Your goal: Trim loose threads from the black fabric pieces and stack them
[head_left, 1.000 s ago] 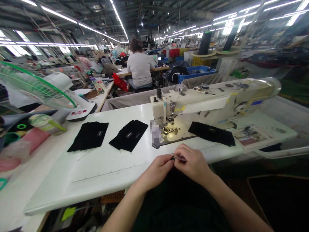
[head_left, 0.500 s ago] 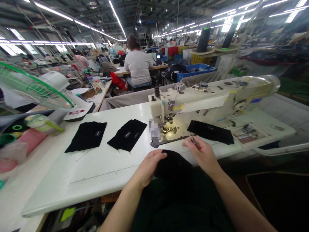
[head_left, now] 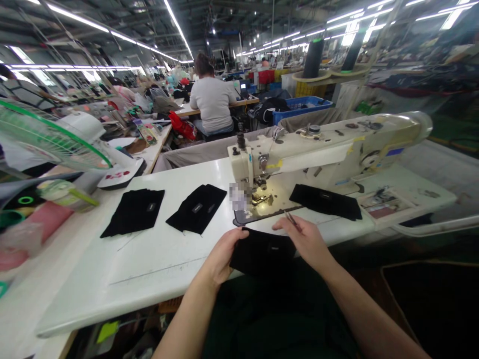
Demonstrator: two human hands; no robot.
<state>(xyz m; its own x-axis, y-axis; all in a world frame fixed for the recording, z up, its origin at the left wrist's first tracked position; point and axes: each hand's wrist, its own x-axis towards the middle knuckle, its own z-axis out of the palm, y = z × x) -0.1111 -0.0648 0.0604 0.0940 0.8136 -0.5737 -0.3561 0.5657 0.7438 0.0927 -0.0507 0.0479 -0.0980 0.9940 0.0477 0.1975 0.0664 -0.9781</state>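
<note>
My left hand [head_left: 223, 254] is closed on the upper left edge of a black fabric piece [head_left: 258, 257], thumb on top. The piece hangs at the table's front edge and shows a small pale label near its right side. My right hand [head_left: 303, 239] is curled round a small two-pronged metal tool [head_left: 292, 220], perhaps thread snips or tweezers; its points face the sewing machine [head_left: 262, 159]. That hand is close to the fabric's right side; whether it also grips the cloth is hidden.
Labelled black fabric pieces lie in a left stack [head_left: 134, 212], a middle stack [head_left: 196, 208] and a right stack [head_left: 325, 202] by the machine bed. A green-rimmed fan [head_left: 52, 137] stands at left. Thread cones [head_left: 313, 59] rise behind. A person [head_left: 212, 99] sits ahead, facing away.
The fabric in my left hand has been raised and spread flatter, bringing its label into view. My right hand has moved slightly left and down, toward the cloth, still with the tool.
</note>
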